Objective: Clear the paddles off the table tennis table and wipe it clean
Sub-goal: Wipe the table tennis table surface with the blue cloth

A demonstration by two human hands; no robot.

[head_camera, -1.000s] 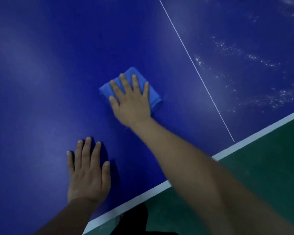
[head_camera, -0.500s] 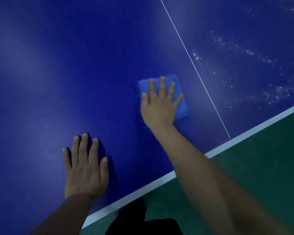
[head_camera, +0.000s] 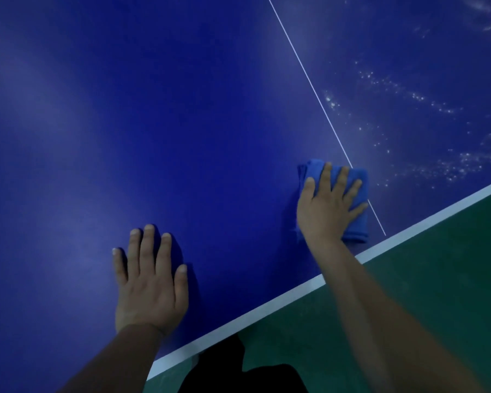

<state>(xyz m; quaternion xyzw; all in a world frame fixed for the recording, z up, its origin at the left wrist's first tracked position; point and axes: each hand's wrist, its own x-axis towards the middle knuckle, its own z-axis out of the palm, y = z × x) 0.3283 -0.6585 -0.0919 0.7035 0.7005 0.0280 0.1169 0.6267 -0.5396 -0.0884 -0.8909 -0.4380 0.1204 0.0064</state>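
From the head camera, your right hand (head_camera: 328,207) lies flat and spread on a folded blue cloth (head_camera: 355,194), pressing it onto the table (head_camera: 182,123) close to the near edge, right where the thin white centre line (head_camera: 309,80) runs down to the white edge band (head_camera: 425,224). Your left hand (head_camera: 150,279) is open too, palm down on bare table near that same edge, gripping nothing and taking your weight.

No paddles show anywhere in this view, so clearing looks done, though the rest of the table is out of sight.

Watch the pale specks (head_camera: 451,168) scattered on the far side of the centre line. They sit just beyond the cloth, and a quick sweep could push them along or smear them instead of lifting them.

The cloth is only pinned by your palm, not gripped. So close to the edge, a stroke toward you may carry it over onto the green floor (head_camera: 437,293).

Your braced left palm could also leave marks on a part already wiped.
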